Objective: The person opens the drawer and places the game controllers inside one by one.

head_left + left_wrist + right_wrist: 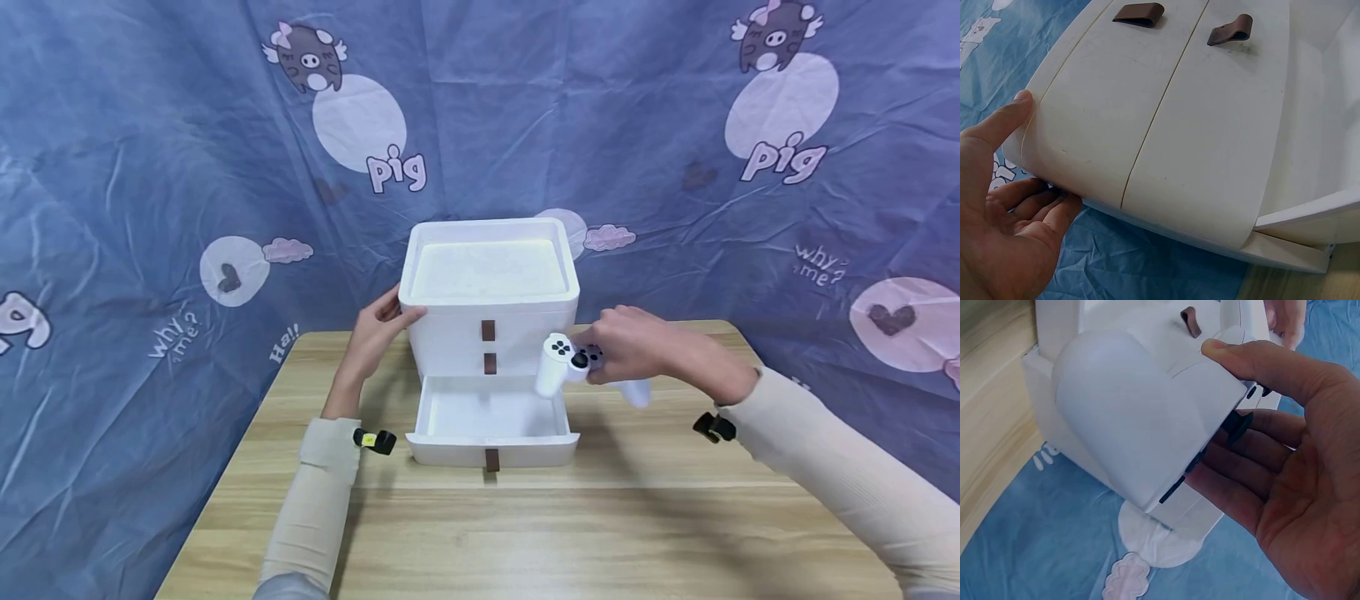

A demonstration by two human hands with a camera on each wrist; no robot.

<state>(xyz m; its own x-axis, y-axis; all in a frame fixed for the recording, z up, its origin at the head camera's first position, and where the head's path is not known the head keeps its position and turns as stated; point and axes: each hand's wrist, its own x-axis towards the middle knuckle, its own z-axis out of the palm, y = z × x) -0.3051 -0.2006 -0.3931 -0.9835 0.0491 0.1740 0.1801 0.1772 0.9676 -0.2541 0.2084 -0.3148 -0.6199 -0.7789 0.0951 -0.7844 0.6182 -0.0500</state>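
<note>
A white game controller (553, 367) with black buttons is gripped by its middle in my right hand (630, 343), above the right side of the pulled-out bottom drawer (491, 451). In the right wrist view the thumb is on one face of the controller (1116, 412) and the fingers are on the other. A white drawer cabinet (450, 333) stands on the table with its two upper drawers closed. My left hand (375, 333) holds the cabinet's upper left corner. The left wrist view shows its thumb (1013, 115) on the front and the other fingers against the side.
The wooden table (480, 533) carries the cabinet. Brown pull tabs (488, 331) mark the drawer fronts. Behind the table hangs a blue cloth (487, 108) printed with pigs and words. The cabinet's top is a shallow rimmed tray (491, 271).
</note>
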